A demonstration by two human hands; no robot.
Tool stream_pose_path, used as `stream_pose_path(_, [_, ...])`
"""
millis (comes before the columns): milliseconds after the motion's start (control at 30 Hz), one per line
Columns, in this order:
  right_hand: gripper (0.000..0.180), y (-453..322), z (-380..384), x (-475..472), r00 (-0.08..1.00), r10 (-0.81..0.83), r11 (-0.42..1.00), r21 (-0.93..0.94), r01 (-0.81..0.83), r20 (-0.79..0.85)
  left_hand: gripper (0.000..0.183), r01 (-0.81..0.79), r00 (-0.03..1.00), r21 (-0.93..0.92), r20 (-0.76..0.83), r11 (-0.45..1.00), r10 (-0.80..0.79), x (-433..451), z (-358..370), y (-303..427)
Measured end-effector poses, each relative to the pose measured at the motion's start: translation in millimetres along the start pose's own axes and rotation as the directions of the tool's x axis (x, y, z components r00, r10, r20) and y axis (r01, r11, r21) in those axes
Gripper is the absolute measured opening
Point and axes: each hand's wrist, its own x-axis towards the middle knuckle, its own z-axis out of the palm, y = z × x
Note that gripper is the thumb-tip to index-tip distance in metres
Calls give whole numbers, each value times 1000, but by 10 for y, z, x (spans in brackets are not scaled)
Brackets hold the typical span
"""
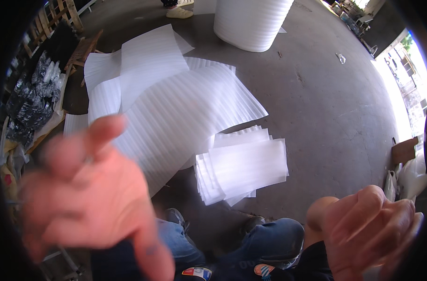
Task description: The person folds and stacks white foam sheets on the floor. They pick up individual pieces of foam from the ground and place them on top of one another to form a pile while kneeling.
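My left hand (pixel 90 203) is raised close to the camera at the lower left, blurred, with its fingers apart and nothing in it. At the lower right my right hand (pixel 368 228) is curled into a fist; no object shows in it. On the floor before me lies a stack of cut white foam sheets (pixel 248 163), its edges fanned unevenly. Beyond it spread large, overlapping ribbed foam sheets (pixel 175 102), partly hidden by my left hand. Both hands appear apart from the foam.
A big white foam roll (pixel 252 24) stands on the concrete floor (pixel 326 105) at the far side. Near it are another person's shoes (pixel 179 13). Plastic-wrapped bundles (pixel 38 95) lie at left beside a wooden stool (pixel 83 49). A cardboard box (pixel 405 150) and white bags (pixel 413 175) sit right.
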Motion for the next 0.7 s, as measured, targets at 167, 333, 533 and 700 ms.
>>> stream_pose_path(167, [11, 38, 106, 110, 999, -28, 1000, -2, 28, -34, 34, -171, 984, 4, -50, 985, 171, 293, -318, 323])
stream_pose_path(333, [11, 7, 144, 162, 995, -62, 997, -49, 58, -79, 28, -218, 973, -4, -78, 976, 217, 399, -414, 428])
stream_pose_path(533, [11, -6, 66, 193, 973, -153, 985, -106, 136, -173, 20, -262, 952, -9, -167, 965, 257, 552, -369, 459])
stream_pose_path(700, [12, 96, -25, 321, 857, -297, 954, -169, 248, -422, 16, -117, 917, -20, -386, 993, 100, 835, -313, 223])
